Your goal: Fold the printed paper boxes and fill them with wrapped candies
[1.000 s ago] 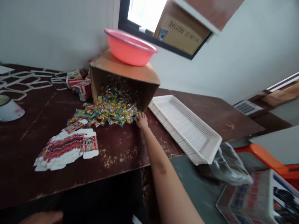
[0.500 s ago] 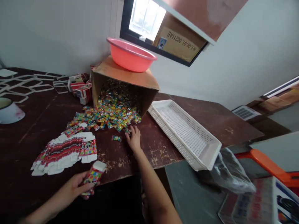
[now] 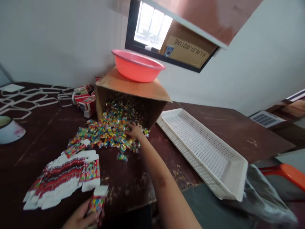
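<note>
At the box [image 3: 133, 90] mouth, right hand [image 3: 134, 130] curls over spilled candies [image 3: 107, 132], grip unclear; left hand [image 3: 79, 218] clutches a carton [image 3: 98, 199] at the bench [image 3: 143, 178] edge. Looks like gathering; next calls for a firm pinch.

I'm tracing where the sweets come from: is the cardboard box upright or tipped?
Tipped on its side: the cardboard box has its mouth facing sideways, colourful packets spill out of it, and a pink basin rests on top.

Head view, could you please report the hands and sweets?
Left hand grips small printed carton. Right hand on pile of colourful wrapped sweets at tipped brown cardboard box. One stray sweet packet nearby.
</note>
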### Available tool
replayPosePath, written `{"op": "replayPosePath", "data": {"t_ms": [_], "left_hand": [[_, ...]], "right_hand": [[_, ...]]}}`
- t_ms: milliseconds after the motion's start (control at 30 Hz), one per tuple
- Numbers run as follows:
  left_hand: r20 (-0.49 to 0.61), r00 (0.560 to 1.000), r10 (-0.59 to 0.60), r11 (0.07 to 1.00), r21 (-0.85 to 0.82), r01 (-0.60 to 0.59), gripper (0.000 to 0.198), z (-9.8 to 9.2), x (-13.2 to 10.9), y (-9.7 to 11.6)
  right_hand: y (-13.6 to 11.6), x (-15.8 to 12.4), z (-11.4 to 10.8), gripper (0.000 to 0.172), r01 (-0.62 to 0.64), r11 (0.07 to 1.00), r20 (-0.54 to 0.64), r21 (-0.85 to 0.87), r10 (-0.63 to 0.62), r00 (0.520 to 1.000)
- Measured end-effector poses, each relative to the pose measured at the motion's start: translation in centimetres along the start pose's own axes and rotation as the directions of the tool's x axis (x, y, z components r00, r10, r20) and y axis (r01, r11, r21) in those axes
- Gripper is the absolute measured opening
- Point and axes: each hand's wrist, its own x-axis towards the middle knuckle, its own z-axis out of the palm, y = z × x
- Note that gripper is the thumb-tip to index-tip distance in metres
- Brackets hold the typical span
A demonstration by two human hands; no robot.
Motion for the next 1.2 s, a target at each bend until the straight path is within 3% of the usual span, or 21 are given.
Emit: {"op": "replayPosePath", "data": {"t_ms": [67, 133, 200, 267, 367, 467, 533, 633, 733, 800, 867, 933, 1033, 1200], "left_hand": [[0.021, 1.000, -0.018, 0.998, -0.067, 0.020, 0.052, 0.4, -0.7, 0.6], [0.043, 0.998, -0.035, 0.995, -0.097, 0.039, 0.048, 0.5, -1.5, 1.5], [0.046, 0.998, -0.033, 0.993, -0.108, 0.037, 0.046, 0.1, -2.2, 2.1], [0.055, 0.998, -0.033, 0.994, -0.106, 0.039, 0.043, -0.4, -2.8, 2.3], [0.061, 0.998, -0.027, 0.994, -0.101, 0.033, 0.040, -1.1, -3.6, 2.0], [0.047, 0.999, 0.013, 0.995, -0.101, -0.008, 0.038, -0.9, -4.2, 1.7], [0.041, 0.998, 0.043, 0.997, -0.074, -0.040, 0.035, -0.4, -4.4, 1.7], [0.059, 0.996, 0.066, 0.998, 0.002, -0.066, 0.038, 0.4, -4.7, 1.7], [0.139, 0.986, 0.091, 0.990, 0.096, -0.105, 0.051, 1.0, -4.8, 1.4], [0.214, 0.969, 0.123, 0.976, 0.151, -0.157, 0.052, 1.4, -4.9, 1.2], [0.258, 0.954, 0.154, 0.961, 0.185, -0.205, 0.047, 1.7, -5.0, 1.2], [0.267, 0.946, 0.183, 0.952, 0.191, -0.238, 0.044, 1.7, -5.1, 1.3], [0.256, 0.944, 0.207, 0.954, 0.161, -0.252, 0.043, 1.5, -5.4, 1.6], [0.125, 0.969, 0.212, 0.974, 0.052, -0.220, 0.053, 1.2, -6.0, 1.7]], "right_hand": [[-0.5, -3.4, 0.4, 0.074, 0.036, 0.999, -0.033, 0.008, -0.036, 0.999], [-1.2, -7.8, 0.8, 0.064, 0.099, 0.994, -0.150, 0.038, -0.093, 0.984], [-2.7, -12.9, 1.9, 0.045, 0.273, 0.958, -0.205, 0.083, -0.252, 0.946], [-4.8, -18.5, 3.8, 0.037, 0.446, 0.886, -0.143, 0.126, -0.428, 0.892], [-7.4, -26.2, 7.1, 0.051, 0.439, 0.892, -0.120, 0.111, -0.427, 0.896], [-8.0, -31.8, 9.0, 0.069, 0.408, 0.907, -0.107, 0.101, -0.398, 0.911], [-7.5, -34.1, 8.8, 0.059, 0.423, 0.893, -0.071, 0.152, -0.417, 0.906], [-6.8, -35.3, 6.6, 0.039, 0.355, 0.833, -0.079, 0.424, -0.356, 0.931], [-7.3, -34.2, 3.2, 0.023, 0.228, 0.669, -0.082, 0.707, -0.242, 0.967], [-8.1, -32.9, 1.1, 0.015, 0.233, 0.620, -0.088, 0.749, -0.256, 0.963], [-8.9, -31.6, -0.1, 0.010, 0.281, 0.641, -0.097, 0.715, -0.307, 0.947], [-9.7, -30.9, -0.6, 0.010, 0.321, 0.684, -0.089, 0.655, -0.352, 0.932], [-11.1, -31.4, -0.2, 0.026, 0.355, 0.709, -0.112, 0.610, -0.366, 0.924], [-12.9, -33.7, 1.7, 0.023, 0.360, 0.631, -0.229, 0.688, -0.282, 0.932]]}}
